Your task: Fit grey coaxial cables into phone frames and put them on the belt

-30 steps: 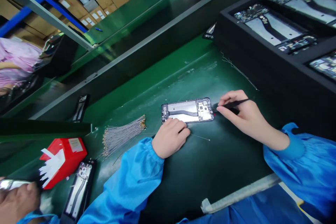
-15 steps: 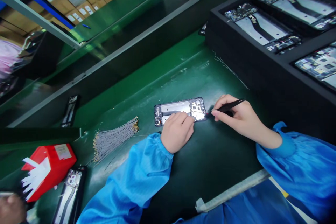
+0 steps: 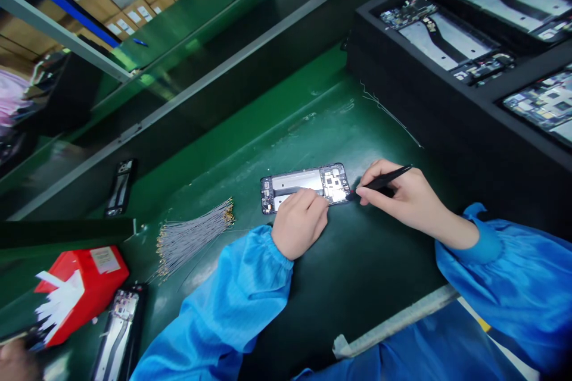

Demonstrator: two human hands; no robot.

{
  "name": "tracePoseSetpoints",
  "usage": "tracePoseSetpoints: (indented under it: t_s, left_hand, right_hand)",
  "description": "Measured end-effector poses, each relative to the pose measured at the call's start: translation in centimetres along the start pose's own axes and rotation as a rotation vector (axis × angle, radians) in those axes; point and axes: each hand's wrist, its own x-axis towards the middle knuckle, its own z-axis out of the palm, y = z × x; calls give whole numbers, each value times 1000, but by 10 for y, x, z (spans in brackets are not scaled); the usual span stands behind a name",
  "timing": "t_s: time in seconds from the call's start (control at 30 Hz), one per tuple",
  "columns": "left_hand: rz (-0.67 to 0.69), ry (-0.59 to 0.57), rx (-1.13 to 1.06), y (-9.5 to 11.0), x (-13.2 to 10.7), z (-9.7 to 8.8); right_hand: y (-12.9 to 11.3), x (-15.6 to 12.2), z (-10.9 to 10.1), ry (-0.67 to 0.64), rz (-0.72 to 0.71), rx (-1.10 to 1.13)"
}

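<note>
An opened phone frame (image 3: 304, 183) with a silver plate and circuit board lies flat on the green bench (image 3: 348, 286). My left hand (image 3: 298, 221) rests curled on its near edge, fingertips pressed on the frame. My right hand (image 3: 404, 196) pinches black tweezers (image 3: 379, 180), whose tip touches the frame's right end. Both arms wear blue sleeves.
A bundle of thin gold-tipped wires (image 3: 192, 236) lies left of the frame. A red box (image 3: 80, 289) and another phone frame (image 3: 117, 333) sit at the lower left; a third frame (image 3: 120, 186) lies farther back. A black tray of phone frames (image 3: 456, 71) fills the right. Another person's hand (image 3: 15, 363) shows bottom left.
My left hand slid right along the frame's near edge onto the plate. The tweezers' tip moved closer to the frame's right end. The view shifted slightly.
</note>
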Motion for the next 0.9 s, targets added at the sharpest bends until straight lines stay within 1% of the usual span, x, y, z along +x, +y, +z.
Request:
tracePoseSetpoints:
  t_s: [0.13, 0.33, 0.63, 0.9]
  left_hand:
    - [-2, -4, -1, 0, 0, 1]
    - [6, -11, -11, 0, 0, 0]
    - [-6, -11, -13, 0, 0, 0]
    - [1, -19, -5, 0, 1, 1]
  right_hand:
    - [1, 0, 0, 0, -20, -7]
    - [1, 2, -1, -8, -99, -32]
    - [2, 2, 0, -4, -84, -25]
    - [-1, 3, -1, -2, -83, -33]
